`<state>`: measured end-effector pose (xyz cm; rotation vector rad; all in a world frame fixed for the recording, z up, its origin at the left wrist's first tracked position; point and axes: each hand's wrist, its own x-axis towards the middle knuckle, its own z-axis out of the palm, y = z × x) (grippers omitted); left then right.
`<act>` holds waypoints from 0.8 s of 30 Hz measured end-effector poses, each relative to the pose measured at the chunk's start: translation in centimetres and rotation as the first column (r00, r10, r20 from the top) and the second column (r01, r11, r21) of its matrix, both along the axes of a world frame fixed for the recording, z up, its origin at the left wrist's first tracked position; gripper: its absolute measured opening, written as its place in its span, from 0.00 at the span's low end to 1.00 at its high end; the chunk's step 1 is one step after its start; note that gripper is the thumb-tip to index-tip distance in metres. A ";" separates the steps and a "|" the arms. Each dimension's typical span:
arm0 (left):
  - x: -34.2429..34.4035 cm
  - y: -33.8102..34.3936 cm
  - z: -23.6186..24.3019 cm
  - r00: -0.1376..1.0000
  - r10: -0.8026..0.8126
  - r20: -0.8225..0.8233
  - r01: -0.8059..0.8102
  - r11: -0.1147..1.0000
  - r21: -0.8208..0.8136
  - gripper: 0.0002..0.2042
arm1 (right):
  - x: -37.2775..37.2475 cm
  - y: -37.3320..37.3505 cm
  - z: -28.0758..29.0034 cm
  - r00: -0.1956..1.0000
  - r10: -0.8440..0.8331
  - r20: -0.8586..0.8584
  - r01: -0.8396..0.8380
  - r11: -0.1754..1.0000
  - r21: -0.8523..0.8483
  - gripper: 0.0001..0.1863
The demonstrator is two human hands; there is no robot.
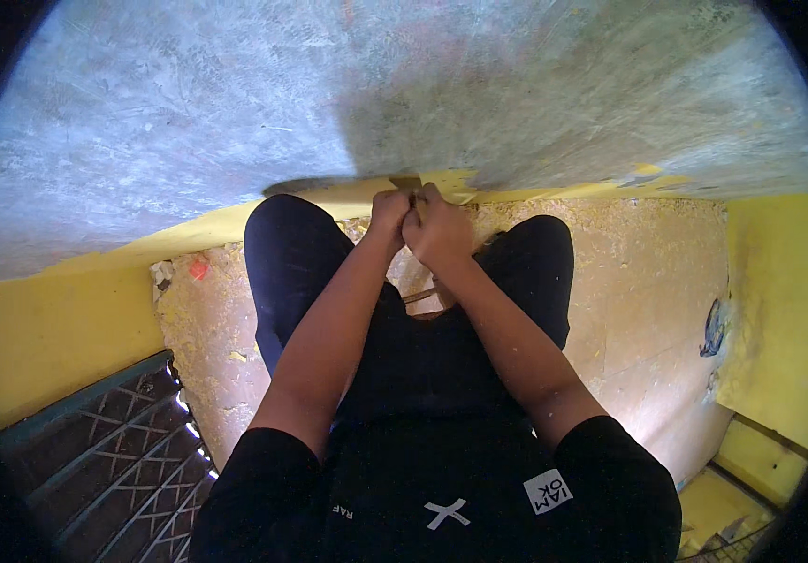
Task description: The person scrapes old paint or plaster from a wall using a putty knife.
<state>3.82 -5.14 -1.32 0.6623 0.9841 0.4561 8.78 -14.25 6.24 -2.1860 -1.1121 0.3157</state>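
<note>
Small white lettering (342,512), white cross mark (447,513), dark-lettered white square (548,492), on black shirt (404,460)

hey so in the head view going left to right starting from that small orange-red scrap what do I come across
Orange-red scrap, left knee, left hand, right hand, right knee, crumpled dark item near the yellow wall.

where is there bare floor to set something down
Widest patch: the flecked floor between the right knee and yellow right wall, except a dark crumpled thing beside it. A narrower strip lies between left knee and dark lattice. Crowded: between the knees, where left hand and right hand meet at a flat tool.
</note>
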 end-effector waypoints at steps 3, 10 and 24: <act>-0.1 1.2 -3.7 0.986 0.013 -0.169 -0.028 0.996 -0.089 0.07 | -0.1 1.1 -2.7 0.999 0.030 -0.028 -0.033 0.996 -0.081 0.16; 0.7 -1.5 1.6 0.995 -0.024 -0.098 0.029 0.998 0.053 0.07 | 0.0 -1.7 1.0 0.998 -0.016 -0.066 0.016 1.000 0.010 0.17; 0.8 -1.4 2.1 0.998 0.056 0.016 -0.056 0.998 -0.006 0.04 | 0.3 -0.9 2.1 0.998 -0.046 -0.041 0.047 0.998 0.036 0.15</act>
